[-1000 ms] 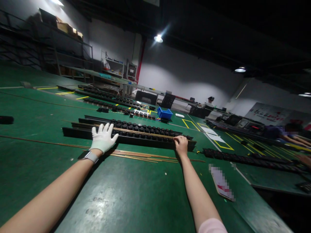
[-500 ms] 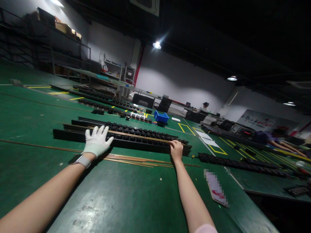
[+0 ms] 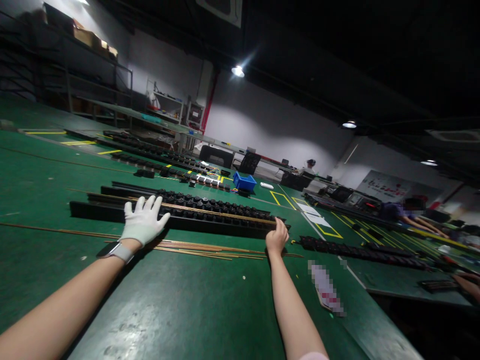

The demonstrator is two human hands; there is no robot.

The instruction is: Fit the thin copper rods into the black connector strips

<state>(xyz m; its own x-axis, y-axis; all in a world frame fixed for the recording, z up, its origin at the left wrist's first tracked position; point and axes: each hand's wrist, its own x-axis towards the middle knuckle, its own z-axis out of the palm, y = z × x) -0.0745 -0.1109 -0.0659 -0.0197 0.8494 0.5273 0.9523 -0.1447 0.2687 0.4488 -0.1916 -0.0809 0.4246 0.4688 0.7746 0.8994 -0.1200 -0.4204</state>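
We see two hands on one long black rail (image 3: pixel 210 226) that lies across the green desk (image 3: pixel 195 305). The left hand (image 3: pixel 143 222), in one white glove, lies flat with open, spread fingers on the rail's left part, gripping nothing. One watch (image 3: pixel 114 250) is on its wrist. The right hand (image 3: pixel 277 237) is bare; its grip is closed on the thin copper rod (image 3: pixel 225 212) at the rail's right end. The rail is dark and narrow, with a row of many black round parts on top, too many to count. In front of the rail lie several more copper rods (image 3: pixel 202 248), perhaps four or five. Behind the rail stands one blue bin (image 3: pixel 244 181). We cannot read any writing; the card (image 3: pixel 325 292) right of the rail is blurred.
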